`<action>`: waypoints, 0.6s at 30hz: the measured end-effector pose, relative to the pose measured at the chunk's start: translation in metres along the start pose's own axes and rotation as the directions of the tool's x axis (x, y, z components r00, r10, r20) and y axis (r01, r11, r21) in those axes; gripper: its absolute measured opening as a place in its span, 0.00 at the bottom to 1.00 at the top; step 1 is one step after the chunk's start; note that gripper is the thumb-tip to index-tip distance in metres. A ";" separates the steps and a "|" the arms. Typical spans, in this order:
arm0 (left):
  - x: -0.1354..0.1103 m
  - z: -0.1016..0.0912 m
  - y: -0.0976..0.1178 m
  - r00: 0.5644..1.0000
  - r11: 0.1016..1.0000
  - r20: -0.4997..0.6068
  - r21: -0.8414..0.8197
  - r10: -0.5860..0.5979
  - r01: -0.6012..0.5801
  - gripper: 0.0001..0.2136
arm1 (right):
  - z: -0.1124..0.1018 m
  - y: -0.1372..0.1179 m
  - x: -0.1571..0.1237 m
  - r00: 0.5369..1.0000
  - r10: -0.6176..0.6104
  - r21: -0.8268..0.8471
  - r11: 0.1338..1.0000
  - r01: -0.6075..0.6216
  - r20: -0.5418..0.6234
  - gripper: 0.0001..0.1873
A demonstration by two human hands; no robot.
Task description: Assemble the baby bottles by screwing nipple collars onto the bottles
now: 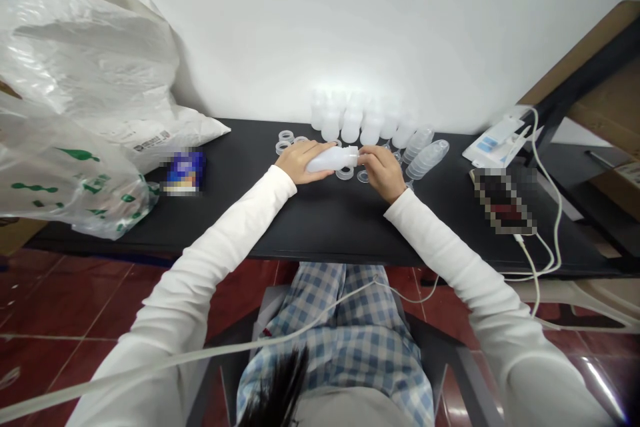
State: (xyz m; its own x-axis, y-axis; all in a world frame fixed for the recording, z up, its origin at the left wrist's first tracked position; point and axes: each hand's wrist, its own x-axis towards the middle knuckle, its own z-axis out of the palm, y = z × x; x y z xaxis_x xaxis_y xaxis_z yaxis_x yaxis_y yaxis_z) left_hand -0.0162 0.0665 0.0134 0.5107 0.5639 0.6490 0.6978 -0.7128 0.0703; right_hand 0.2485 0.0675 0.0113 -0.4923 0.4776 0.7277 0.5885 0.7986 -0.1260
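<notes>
Left hand (pixel 299 163): fingers clamped round 1 white bottle (pixel 325 160), tipped nearly horizontal over the counter (pixel 320 227), midway between its front and back edges. Right hand (pixel 385 173): fingers at the bottle's mouth; cannot tell whether closed on anything. Upright bottles (pixel 353 125) at the counter's back edge blur in glare, count uncertain. Clear rings (pixel 345 177) partly hidden by hands.
</notes>
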 end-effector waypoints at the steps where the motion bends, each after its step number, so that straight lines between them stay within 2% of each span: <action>1: 0.000 0.000 0.000 1.000 1.000 -0.002 0.004 -0.001 0.001 0.29 | -0.001 0.000 0.000 1.000 0.002 0.014 1.000 -0.002 -0.009 0.18; 8: 0.001 0.001 -0.006 1.000 0.999 -0.009 0.043 -0.019 0.019 0.30 | -0.001 0.003 0.001 0.997 0.059 0.021 0.998 -0.058 -0.050 0.14; 13: -0.001 0.001 -0.011 0.998 0.997 -0.032 0.057 -0.051 0.053 0.28 | 0.001 0.008 0.000 0.996 0.084 0.013 0.996 -0.084 -0.028 0.18; 18: -0.002 0.001 -0.012 0.999 0.997 -0.040 0.068 -0.029 0.031 0.21 | 0.001 0.007 0.000 0.995 0.099 -0.005 0.995 -0.099 0.013 0.23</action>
State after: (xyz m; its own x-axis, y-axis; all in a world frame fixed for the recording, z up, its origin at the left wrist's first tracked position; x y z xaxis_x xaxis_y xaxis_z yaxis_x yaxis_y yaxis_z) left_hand -0.0250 0.0742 0.0103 0.4698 0.5668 0.6767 0.7458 -0.6650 0.0391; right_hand 0.2516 0.0731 0.0093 -0.4401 0.5587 0.7030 0.6376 0.7457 -0.1935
